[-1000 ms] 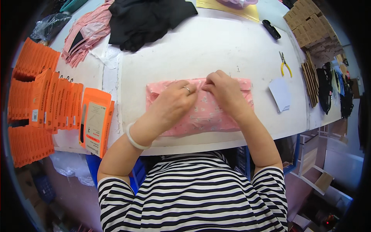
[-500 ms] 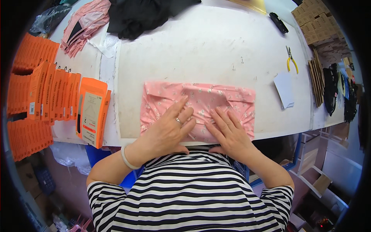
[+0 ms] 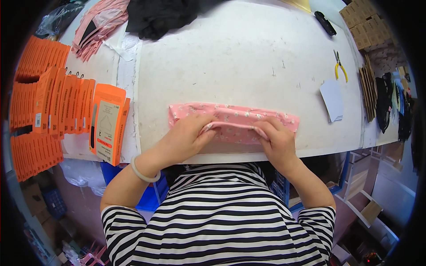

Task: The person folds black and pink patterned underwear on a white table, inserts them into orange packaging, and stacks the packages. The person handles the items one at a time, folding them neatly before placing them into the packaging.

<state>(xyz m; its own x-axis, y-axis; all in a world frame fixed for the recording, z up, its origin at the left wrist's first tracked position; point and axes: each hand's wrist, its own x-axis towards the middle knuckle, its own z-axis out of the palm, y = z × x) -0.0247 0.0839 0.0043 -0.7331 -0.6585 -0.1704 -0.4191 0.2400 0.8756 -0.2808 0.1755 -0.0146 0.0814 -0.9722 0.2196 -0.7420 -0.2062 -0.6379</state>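
Observation:
A pink garment with a small white flower print [image 3: 235, 114] lies folded into a wide, low strip near the front edge of the white table [image 3: 213, 71]. My left hand [image 3: 194, 133] pinches its near edge left of the middle, fingers curled over the cloth. My right hand [image 3: 278, 138] grips the same edge right of the middle, its thumb underneath. Between both hands this edge is lifted and runs as a rolled band. The layers beneath are partly hidden by my fingers.
Orange boxes [image 3: 66, 104] stand in rows at the left, one box [image 3: 106, 124] leaning in front. Pink garments [image 3: 100, 26] and black cloth [image 3: 162, 17] lie at the back left. White cards [image 3: 332, 99], yellow-handled pliers [image 3: 340, 68] and a black tool [image 3: 325, 23] lie at the right.
My hands were flat on the spread garment; now they grip its near edge and have folded it away from me. The garment's strip is narrower from front to back.

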